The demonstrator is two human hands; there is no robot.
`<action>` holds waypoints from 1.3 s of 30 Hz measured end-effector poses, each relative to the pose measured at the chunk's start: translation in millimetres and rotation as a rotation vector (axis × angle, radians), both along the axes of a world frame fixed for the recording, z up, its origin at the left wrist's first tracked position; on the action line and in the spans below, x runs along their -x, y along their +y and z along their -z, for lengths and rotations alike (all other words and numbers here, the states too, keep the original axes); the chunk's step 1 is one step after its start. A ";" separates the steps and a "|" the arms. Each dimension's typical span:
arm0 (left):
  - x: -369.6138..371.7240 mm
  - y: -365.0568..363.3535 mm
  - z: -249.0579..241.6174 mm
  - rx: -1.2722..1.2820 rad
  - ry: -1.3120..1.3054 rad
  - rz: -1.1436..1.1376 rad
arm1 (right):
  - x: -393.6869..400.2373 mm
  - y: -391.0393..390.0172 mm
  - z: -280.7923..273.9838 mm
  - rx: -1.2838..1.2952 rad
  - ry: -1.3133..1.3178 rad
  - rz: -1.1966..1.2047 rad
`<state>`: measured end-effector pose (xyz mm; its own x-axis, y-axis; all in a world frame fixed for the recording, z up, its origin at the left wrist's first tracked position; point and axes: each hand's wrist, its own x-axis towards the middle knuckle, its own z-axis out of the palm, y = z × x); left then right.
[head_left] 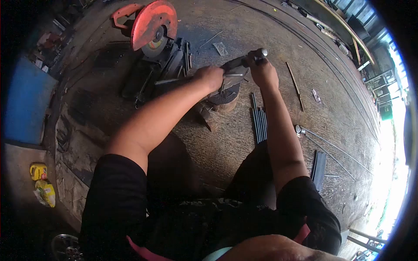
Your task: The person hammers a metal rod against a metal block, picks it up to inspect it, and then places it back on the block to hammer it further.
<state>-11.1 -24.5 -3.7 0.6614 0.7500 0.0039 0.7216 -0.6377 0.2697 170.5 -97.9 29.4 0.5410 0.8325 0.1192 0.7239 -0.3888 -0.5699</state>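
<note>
My left hand [210,78] is wrapped round a thin metal rod [170,81], which sticks out on both sides of the fist. My right hand [261,69] is closed round a metal tool [264,52], whose shiny rounded end shows above the fingers; its full shape is hidden. Between the hands lies a dark metal vise or block [235,67], too unclear to name surely. It rests over a round wooden stump [225,102]. The rod's right end lies across the dark metal.
An orange cut-off saw [154,26] stands at the upper left. Bundles of rods lie near my legs [259,124] and farther right [319,169]. A hammer-like tool [300,129], a thin stick [295,87] and yellow containers [38,171] are on the floor.
</note>
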 end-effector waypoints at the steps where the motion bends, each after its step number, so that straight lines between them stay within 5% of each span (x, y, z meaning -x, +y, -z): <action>1: -1.2 -4.6 -1.6 -0.016 0.119 -0.030 | -1.8 -1.8 -7.7 0.003 0.007 0.028; 3: 0.4 -4.4 -8.4 0.016 0.037 0.009 | -4.1 -6.4 -20.5 0.010 0.017 0.059; 8: 2.6 3.8 -13.3 -0.021 -0.079 -0.036 | -3.2 -11.5 -52.8 -0.652 0.264 0.072; 11: 5.1 7.7 -1.7 -0.048 -0.114 -0.008 | 2.1 -11.4 -55.0 -0.631 0.293 0.081; 15: 4.2 4.5 -8.5 -0.059 -0.051 -0.019 | 12.7 -3.7 -16.3 0.093 -0.009 0.080; 19: 8.8 10.7 2.4 -0.128 -0.168 -0.042 | -8.0 -1.2 -1.6 0.051 0.001 0.009; 25: 5.3 4.5 -7.1 -0.013 -0.052 -0.062 | -5.4 -13.8 -61.6 -0.577 0.129 0.024; 29: 6.4 -3.7 -5.0 -0.108 -0.145 0.004 | -2.3 -5.8 -43.6 -0.759 0.060 0.008; 31: 4.4 -1.4 -5.2 -0.071 -0.106 0.017 | 0.8 0.6 -19.1 -0.236 -0.013 0.082; 33: 0.8 -1.2 -9.4 -0.045 -0.073 0.026 | 6.7 -2.4 -3.3 -0.050 0.005 0.024; 38: 1.9 3.0 -1.7 -0.132 -0.038 0.058 | -9.1 -3.9 -24.7 0.046 -0.010 0.014; 39: 3.5 6.0 -1.2 -0.136 -0.038 0.058 | -13.0 -2.2 -30.6 -0.125 -0.028 0.022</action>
